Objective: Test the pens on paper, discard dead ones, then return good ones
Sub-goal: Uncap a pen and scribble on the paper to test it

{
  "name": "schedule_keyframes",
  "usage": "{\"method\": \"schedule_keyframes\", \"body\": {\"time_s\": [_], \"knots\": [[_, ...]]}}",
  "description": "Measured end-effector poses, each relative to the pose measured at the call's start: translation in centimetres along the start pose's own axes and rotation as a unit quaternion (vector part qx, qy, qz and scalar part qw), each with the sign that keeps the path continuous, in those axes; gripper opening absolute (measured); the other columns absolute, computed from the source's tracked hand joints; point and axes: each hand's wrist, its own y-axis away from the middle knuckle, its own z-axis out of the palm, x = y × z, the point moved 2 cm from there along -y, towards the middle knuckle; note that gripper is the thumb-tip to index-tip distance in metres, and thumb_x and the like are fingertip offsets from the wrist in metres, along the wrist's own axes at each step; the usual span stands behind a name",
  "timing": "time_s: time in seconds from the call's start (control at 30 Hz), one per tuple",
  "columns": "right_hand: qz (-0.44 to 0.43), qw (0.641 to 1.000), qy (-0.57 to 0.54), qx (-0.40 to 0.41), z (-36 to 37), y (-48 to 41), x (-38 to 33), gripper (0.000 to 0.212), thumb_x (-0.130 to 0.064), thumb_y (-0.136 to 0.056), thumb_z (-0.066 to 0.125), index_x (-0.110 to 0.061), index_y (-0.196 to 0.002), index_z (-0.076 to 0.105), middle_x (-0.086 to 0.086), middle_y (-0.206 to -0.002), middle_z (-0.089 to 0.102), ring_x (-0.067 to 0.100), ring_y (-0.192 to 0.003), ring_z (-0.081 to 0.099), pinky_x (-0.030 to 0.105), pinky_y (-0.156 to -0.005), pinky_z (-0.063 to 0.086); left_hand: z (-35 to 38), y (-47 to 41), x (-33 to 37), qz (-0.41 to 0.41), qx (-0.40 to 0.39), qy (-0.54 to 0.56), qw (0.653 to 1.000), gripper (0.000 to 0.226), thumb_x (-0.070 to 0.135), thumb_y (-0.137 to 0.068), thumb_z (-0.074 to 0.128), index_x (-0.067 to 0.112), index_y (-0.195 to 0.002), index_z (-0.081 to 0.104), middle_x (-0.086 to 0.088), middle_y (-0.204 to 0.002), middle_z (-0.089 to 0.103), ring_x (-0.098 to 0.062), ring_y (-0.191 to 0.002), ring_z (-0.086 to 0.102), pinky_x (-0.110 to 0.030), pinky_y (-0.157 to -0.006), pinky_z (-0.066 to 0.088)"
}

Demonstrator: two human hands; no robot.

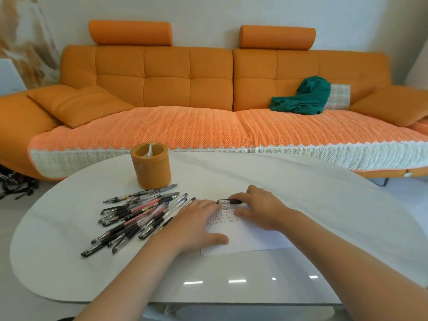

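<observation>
Scribbles mark paper (243, 237): right hand (259, 207) pinches black pen (228, 201), left hand (196, 223) presses flat-fingered; pen pile (139, 216) near table's (301, 193) left edge likely awaits testing.

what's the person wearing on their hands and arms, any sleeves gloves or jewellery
Nothing shows on either. The left hand and right hand are bare, with no gloves, rings or watch visible, and both forearms are uncovered as far as the frame shows.

left hand (196, 224): flat, fingers straight | right hand (259, 207): fingers curled on pen (224, 201)
</observation>
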Motion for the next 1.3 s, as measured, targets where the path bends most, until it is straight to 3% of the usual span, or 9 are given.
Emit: {"method": "schedule_keyframes", "body": {"time_s": [0.13, 0.27, 0.37, 0.47, 0.7, 0.93, 1.1, 1.2, 1.3], "knots": [[-0.006, 0.999, 0.016, 0.049, -0.6, 0.2, -0.2, 0.037, -0.04, -0.105, 0.039, -0.036, -0.139, 0.053, 0.004, -0.111, 0.049, 0.028, -0.099, 0.054, 0.038, -0.087, 0.043, -0.4, -0.6, 0.7, -0.03, 0.04, 0.05, 0.998, 0.078, 0.059, -0.081, 0.07, 0.031, -0.145, 0.034, 0.013, -0.144, 0.041, -0.011, -0.132, 0.036, -0.028, -0.106, 0.033], [-0.032, 0.995, -0.018, 0.098, -1.4, 0.8, -1.4, 0.027, -0.029, -0.104, 0.048, -0.029, -0.126, 0.062, 0.0, -0.111, 0.052, 0.026, -0.092, 0.057, 0.038, -0.079, 0.046, -1.6, -1.1, 1.3, -0.035, 0.114, 0.08, 0.99, 0.053, 0.046, -0.096, 0.058, 0.031, -0.143, 0.037, 0.014, -0.136, 0.05, -0.011, -0.122, 0.049, -0.034, -0.1, 0.044], [-0.046, 0.992, -0.041, 0.11, -1.7, 1.8, -2.5, 0.019, -0.023, -0.1, 0.054, -0.029, -0.115, 0.064, -0.005, -0.111, 0.057, 0.023, -0.091, 0.06, 0.039, -0.078, 0.049, -2.1, -1.1, 1.2, -0.028, 0.117, 0.056, 0.991, 0.027, 0.038, -0.101, 0.051, 0.034, -0.127, 0.06, 0.016, -0.116, 0.066, -0.01, -0.104, 0.06, -0.031, -0.084, 0.049], [-0.034, 0.994, -0.043, 0.098, -1.8, 2.6, -3.6, 0.017, -0.022, -0.097, 0.054, -0.031, -0.11, 0.061, -0.009, -0.106, 0.065, 0.018, -0.097, 0.062, 0.038, -0.08, 0.051, -2.8, -0.7, 0.9, -0.026, 0.132, 0.096, 0.986, 0.018, 0.03, -0.1, 0.056, 0.034, -0.109, 0.072, 0.017, -0.102, 0.07, -0.003, -0.088, 0.059, -0.025, -0.076, 0.048], [-0.046, 0.994, -0.047, 0.089, -2.3, 2.8, -7.1, 0.029, -0.041, -0.103, 0.043, -0.022, -0.108, 0.065, -0.008, -0.095, 0.064, 0.015, -0.085, 0.059, 0.034, -0.074, 0.048, -3.7, 0.6, 0.4, -0.016, 0.149, 0.183, 0.972, 0.008, 0.031, -0.095, 0.066, 0.03, -0.1, 0.073, 0.015, -0.092, 0.071, 0.0, -0.086, 0.063, -0.02, -0.072, 0.049], [-0.061, 0.992, -0.055, 0.095, -1.9, 1.9, -6.3, 0.033, -0.037, -0.105, 0.039, -0.017, -0.101, 0.065, -0.002, -0.092, 0.066, 0.018, -0.083, 0.058, 0.039, -0.075, 0.049, -4.2, 0.0, 0.1, -0.028, 0.175, 0.249, 0.952, 0.005, 0.024, -0.091, 0.071, 0.027, -0.092, 0.075, 0.015, -0.083, 0.071, -0.001, -0.079, 0.063, -0.016, -0.068, 0.047], [-0.084, 0.984, 0.042, 0.15, -1.5, 1.8, -5.4, 0.031, -0.046, -0.104, 0.036, -0.027, -0.098, 0.06, -0.005, -0.073, 0.063, 0.022, -0.067, 0.057, 0.036, -0.058, 0.045, -3.9, -0.7, -0.1, -0.037, 0.161, 0.249, 0.954, 0.007, 0.022, -0.09, 0.072, 0.028, -0.089, 0.076, 0.017, -0.074, 0.068, 0.0, -0.073, 0.062, -0.016, -0.067, 0.047], [-0.084, 0.986, 0.034, 0.142, -1.4, 1.6, -4.8, 0.031, -0.051, -0.103, 0.036, -0.033, -0.106, 0.06, -0.006, -0.073, 0.066, 0.019, -0.068, 0.059, 0.033, -0.056, 0.042, -3.6, -0.9, -0.3, -0.033, 0.159, 0.243, 0.956, 0.011, 0.021, -0.091, 0.071, 0.031, -0.088, 0.075, 0.019, -0.076, 0.07, 0.003, -0.076, 0.063, -0.013, -0.067, 0.046], [-0.07, 0.992, 0.005, 0.101, -0.9, 1.2, -4.1, 0.034, -0.049, -0.103, 0.035, -0.033, -0.129, 0.049, -0.009, -0.09, 0.069, 0.018, -0.08, 0.061, 0.033, -0.061, 0.038, -3.0, -1.3, -0.3, -0.022, 0.159, 0.209, 0.965, 0.011, 0.023, -0.094, 0.067, 0.032, -0.098, 0.072, 0.02, -0.087, 0.07, 0.003, -0.084, 0.062, -0.013, -0.072, 0.045]]}}
